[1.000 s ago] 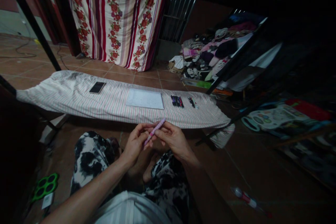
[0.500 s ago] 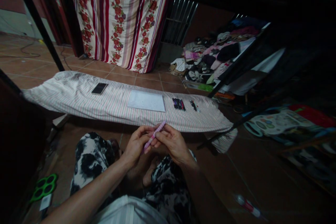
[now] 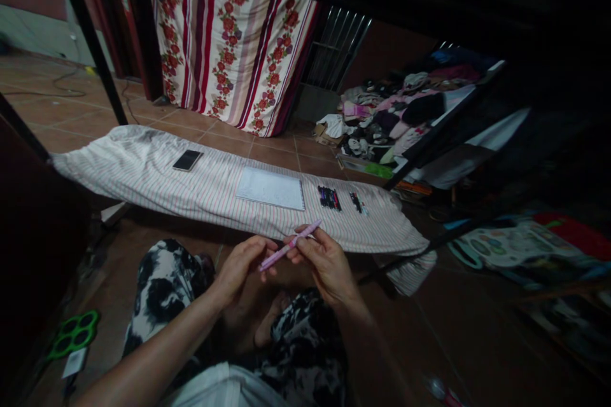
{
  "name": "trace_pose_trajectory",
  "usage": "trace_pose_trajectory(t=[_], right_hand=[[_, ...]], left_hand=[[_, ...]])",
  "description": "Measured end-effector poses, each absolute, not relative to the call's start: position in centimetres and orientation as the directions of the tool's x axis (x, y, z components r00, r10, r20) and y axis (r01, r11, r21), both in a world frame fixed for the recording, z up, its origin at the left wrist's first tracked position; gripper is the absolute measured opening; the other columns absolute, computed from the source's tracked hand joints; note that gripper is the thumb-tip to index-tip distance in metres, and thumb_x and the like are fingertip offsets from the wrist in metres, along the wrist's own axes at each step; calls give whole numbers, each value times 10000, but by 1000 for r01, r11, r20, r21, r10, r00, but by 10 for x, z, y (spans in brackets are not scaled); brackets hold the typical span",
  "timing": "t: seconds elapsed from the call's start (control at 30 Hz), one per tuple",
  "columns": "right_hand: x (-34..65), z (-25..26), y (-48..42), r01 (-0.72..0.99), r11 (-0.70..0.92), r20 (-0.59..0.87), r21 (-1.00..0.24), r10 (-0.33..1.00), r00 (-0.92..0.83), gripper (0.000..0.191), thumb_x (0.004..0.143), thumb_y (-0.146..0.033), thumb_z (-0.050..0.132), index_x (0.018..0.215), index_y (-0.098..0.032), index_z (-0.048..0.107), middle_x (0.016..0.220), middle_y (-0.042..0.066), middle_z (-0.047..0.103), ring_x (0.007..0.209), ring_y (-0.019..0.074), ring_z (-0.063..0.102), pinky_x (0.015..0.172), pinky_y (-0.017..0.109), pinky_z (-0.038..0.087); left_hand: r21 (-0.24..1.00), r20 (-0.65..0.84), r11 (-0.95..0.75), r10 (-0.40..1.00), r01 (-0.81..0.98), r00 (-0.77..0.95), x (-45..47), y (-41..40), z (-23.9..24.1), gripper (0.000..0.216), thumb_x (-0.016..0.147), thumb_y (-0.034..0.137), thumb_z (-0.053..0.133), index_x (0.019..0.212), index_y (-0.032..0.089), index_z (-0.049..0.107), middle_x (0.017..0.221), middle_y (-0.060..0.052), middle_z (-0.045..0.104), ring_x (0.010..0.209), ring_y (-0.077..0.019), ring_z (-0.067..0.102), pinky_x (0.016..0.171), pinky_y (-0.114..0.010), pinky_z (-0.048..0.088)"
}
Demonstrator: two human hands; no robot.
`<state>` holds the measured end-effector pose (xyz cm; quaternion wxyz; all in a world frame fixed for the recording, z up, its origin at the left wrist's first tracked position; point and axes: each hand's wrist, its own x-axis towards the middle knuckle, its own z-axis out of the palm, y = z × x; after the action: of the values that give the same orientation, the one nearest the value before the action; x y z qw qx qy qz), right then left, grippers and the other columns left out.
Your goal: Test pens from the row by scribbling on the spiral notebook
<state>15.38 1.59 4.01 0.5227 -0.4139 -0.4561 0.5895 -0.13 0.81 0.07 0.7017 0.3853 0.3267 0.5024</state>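
A pink pen (image 3: 291, 247) slants between my hands in front of the cloth-covered bench. My right hand (image 3: 329, 264) is closed on it, thumb and fingers pinching its upper half. My left hand (image 3: 241, 267) is beside the lower end, its fingers loosely bent and apart. The pen's low tip lies over the left fingertips; I cannot tell whether they touch it. Beyond the hands, a spiral notebook (image 3: 270, 188) lies open on the striped cloth (image 3: 214, 200). Right of it are a row of several pens (image 3: 330, 198) and a smaller group of pens (image 3: 356, 202).
A phone (image 3: 188, 160) lies on the cloth to the left. Dark metal bars (image 3: 88, 38) frame the place. A floral curtain (image 3: 229, 51) hangs behind, near a heap of clothes (image 3: 401, 108). A green four-ringed object (image 3: 74, 334) is on the floor at left.
The pen has turned flatter, its upper end shifting right. My left hand has loosened and drawn slightly left from it, while my right hand keeps its hold. The view has shifted a little.
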Motion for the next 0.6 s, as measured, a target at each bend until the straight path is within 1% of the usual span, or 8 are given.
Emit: trace_pose_trajectory(t=[0.13,0.2,0.3,0.37,0.5,0.6], right_hand=[[147,36,19,-279,-48,-36,-959,998,-47,321,634,-297,734,872,-162,566,720,19,688,554,87,616,524,169,490],[142,31,20,-289,-66,-58,-955,998,-36,336,629,-305,737,878,-162,563,722,22,689,561,88,617,526,170,489],[135,22,18,-277,-103,-92,-955,994,-52,350,623,-317,740,879,-156,563,730,31,688,555,94,614,515,178,484],[132,16,16,-256,-122,-106,-959,992,-75,351,628,-327,735,878,-153,562,740,39,684,544,99,610,509,193,481],[130,10,13,-217,-144,-124,-965,987,-102,350,647,-351,717,892,-159,557,773,46,672,561,108,603,507,209,470],[132,8,12,-157,-106,-91,-982,991,-100,301,664,-350,704,862,-159,582,794,39,649,619,108,591,498,188,442]], left_hand=[[775,-133,295,941,-559,312,-5,-3,-10,330,761,398,568,922,110,587,749,-63,617,598,-135,576,460,-199,379],[766,-151,300,944,-568,295,-4,-7,-15,338,729,379,622,938,115,590,745,-53,617,581,-115,563,463,-190,368],[802,-147,260,959,-538,243,-1,-9,-21,347,674,354,688,905,107,613,682,-23,597,525,-77,514,456,-176,336],[834,-140,231,967,-501,213,-1,-8,-25,357,652,369,703,878,102,630,644,-7,580,491,-62,479,443,-176,307],[874,-159,229,969,-429,191,-3,-7,-31,402,631,423,703,872,104,660,595,5,563,473,-61,450,456,-188,289],[893,-164,214,974,-395,158,-6,-9,-36,417,635,434,695,895,109,671,570,11,551,474,-66,441,463,-192,279]])
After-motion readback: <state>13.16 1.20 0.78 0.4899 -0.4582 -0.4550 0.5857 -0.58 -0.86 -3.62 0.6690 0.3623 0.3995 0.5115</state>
